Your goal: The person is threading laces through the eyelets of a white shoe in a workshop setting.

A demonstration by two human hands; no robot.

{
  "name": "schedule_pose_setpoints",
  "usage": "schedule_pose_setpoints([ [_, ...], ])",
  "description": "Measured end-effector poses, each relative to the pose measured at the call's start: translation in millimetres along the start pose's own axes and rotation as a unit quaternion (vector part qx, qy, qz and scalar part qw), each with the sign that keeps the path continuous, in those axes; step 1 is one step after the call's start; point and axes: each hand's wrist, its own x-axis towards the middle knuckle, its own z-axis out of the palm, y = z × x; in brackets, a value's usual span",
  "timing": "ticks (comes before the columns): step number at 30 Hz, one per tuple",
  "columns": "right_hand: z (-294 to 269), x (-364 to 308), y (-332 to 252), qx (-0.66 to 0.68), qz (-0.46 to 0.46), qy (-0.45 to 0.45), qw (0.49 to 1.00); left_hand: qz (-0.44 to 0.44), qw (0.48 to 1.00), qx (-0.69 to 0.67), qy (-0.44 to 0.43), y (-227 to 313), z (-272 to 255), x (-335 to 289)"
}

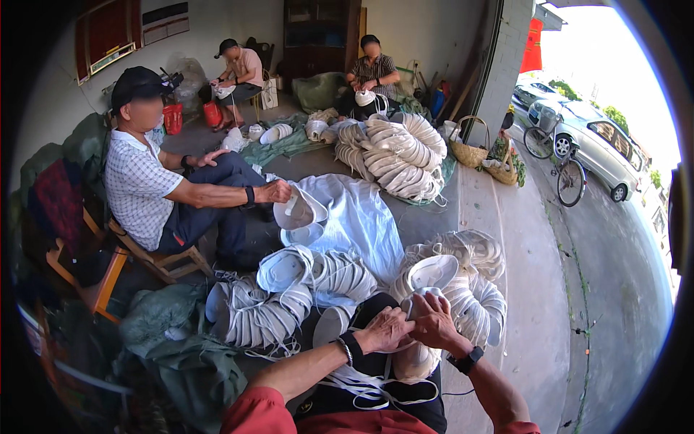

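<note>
Over my lap I have a white cup-shaped piece [417, 363], like a cap shell, with long white straps [365, 383] trailing from it. My left hand [384, 330] is closed at its left side, fingertips pinched near its top. My right hand [436, 323] bends its fingers over the piece from the right, touching the left fingertips. What exactly lies between the fingers is hidden. Just beyond my hands, another white shell [432, 273] lies open side up on a nested stack of such pieces [477, 289]. More nested stacks [271, 315] lie to the left.
A seated co-worker [144, 166] at left holds a white shell over a white sheet [354, 224]. Two more people sit farther back. A large pile of shells [397, 155] stands mid-room, near baskets [471, 148]. Green sacking [181, 347] lies at left; a bicycle [570, 177] stands outside.
</note>
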Motion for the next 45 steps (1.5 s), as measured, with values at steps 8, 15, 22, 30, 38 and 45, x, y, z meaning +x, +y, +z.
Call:
schedule_pose_setpoints([
  [8,6,1,-2,-0.002,-0.024,-0.01,1.0,0.007,0.999,-0.021,0.037,3,3,-9],
  [15,4,9,-2,0.012,-0.049,0.01,0.999,-0.005,0.998,-0.043,0.038,4,-2,-15],
  [22,-70,-17,26,0.226,0.062,0.213,0.949,-0.036,0.997,-0.066,0.023,17,-13,-3],
  [30,-64,-51,-4,0.397,0.027,0.15,0.905,-0.076,0.951,-0.292,0.068,50,-23,32],
  [38,-40,-63,27,0.41,0.148,0.029,0.899,-0.138,0.921,-0.364,-0.013,84,-31,45],
  [45,-16,-48,34,0.037,0.095,0.005,0.995,0.042,0.882,-0.457,-0.108,153,-34,46],
])
